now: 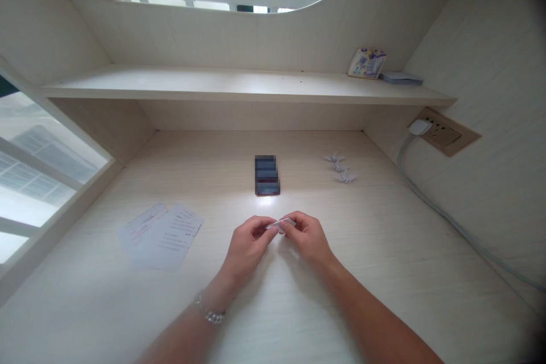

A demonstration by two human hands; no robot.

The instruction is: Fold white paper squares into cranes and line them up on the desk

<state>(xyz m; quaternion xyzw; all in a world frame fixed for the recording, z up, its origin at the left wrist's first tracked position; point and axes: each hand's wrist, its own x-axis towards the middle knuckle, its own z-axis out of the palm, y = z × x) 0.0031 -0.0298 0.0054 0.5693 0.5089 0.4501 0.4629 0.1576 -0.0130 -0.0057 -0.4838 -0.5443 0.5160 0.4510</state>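
1. Left hand (pixel 247 244) and right hand (pixel 307 238): fingertips pinched tight on one small folded paper piece (pixel 281 223)
2. Piece: pale, narrow, flat, held just above the desk (pixel 384 273), near the phone (pixel 267 175)

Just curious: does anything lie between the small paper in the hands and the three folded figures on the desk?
Nothing visible does. The left hand and right hand pinch the small paper; only bare desk lies between it and the folded figures.
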